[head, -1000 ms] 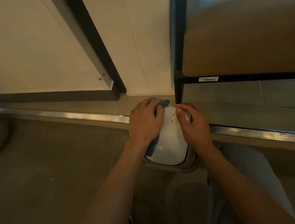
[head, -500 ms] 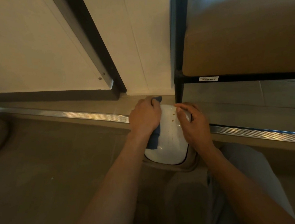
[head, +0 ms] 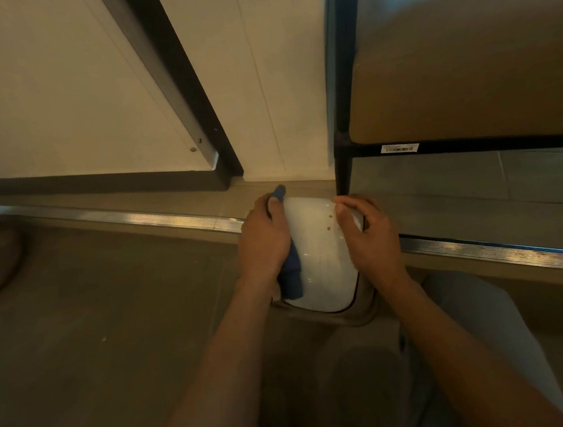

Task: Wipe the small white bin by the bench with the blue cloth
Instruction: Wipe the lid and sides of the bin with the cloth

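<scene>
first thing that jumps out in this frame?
The white bin at centre, framed by both hands: the left hand presses the blue cloth on its left side, the right hand grips its right edge. Small brown spots remain on the lid beside the right fingers.

White barcode sticker (head: 400,148) on the bench's black frame (head: 470,146), print too small to read

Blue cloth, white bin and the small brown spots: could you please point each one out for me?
Blue cloth (head: 293,271), head view, on the fold hanging below the left hand.
White bin (head: 321,264), head view, on the middle of its lid.
Brown spots (head: 330,216), head view, on the uppermost spot.
</scene>
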The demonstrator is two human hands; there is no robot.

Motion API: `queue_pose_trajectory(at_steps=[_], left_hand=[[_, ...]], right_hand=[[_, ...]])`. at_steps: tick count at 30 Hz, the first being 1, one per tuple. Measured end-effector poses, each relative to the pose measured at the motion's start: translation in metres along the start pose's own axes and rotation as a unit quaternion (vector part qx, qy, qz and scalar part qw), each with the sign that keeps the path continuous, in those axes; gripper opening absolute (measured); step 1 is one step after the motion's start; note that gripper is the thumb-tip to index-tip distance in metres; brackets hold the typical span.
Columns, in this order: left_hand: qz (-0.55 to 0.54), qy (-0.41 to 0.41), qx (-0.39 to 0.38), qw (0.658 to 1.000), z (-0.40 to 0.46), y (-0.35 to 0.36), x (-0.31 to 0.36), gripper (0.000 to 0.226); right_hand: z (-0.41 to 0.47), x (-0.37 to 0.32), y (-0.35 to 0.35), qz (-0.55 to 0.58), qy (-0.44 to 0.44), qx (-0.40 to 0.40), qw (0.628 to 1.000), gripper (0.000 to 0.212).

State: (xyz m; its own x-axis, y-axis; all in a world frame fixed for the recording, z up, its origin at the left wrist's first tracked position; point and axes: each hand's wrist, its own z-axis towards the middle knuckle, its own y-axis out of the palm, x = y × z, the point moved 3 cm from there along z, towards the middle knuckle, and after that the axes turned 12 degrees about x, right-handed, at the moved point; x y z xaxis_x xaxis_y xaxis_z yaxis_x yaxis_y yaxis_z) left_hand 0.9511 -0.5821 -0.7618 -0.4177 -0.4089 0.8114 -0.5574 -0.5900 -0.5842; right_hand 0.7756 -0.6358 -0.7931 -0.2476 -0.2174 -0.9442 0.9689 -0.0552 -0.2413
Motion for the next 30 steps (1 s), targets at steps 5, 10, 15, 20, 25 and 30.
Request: queue_pose_trajectory(at_steps=[5,10,15,20,25,30], left_hand=[[0.138,0.204,0.005,0.969,-0.009,0.014,0.017,0.044],[0.115,0.270,0.014,0.956,-0.053,0.001,-0.021,0.047],[-0.049,0.072,-0.001,0.996,-0.044,-0.007,-0.030,0.046],[0.023,0.041,-0.038,0.998,0.004,-0.001,0.006,0.043],[0.173,0.198,-0.031,0.964,0.003,0.018,0.027,0.049],[0.172,0.301,0.034,0.937,-0.046,0.014,-0.003,0.045]], right_hand=[[0.001,0.003,0.000,-0.003,0.009,0.004,1.000,0.027],[0.000,0.005,0.002,0.004,0.008,0.000,1.000,0.041],[0.001,0.006,0.002,0.007,0.002,-0.006,1.000,0.031],[0.001,0.005,0.002,-0.008,0.008,-0.011,1.000,0.030],[0.001,0.001,0.000,-0.010,0.016,-0.005,1.000,0.029],[0.000,0.001,0.001,0.006,0.000,0.004,1.000,0.026]])
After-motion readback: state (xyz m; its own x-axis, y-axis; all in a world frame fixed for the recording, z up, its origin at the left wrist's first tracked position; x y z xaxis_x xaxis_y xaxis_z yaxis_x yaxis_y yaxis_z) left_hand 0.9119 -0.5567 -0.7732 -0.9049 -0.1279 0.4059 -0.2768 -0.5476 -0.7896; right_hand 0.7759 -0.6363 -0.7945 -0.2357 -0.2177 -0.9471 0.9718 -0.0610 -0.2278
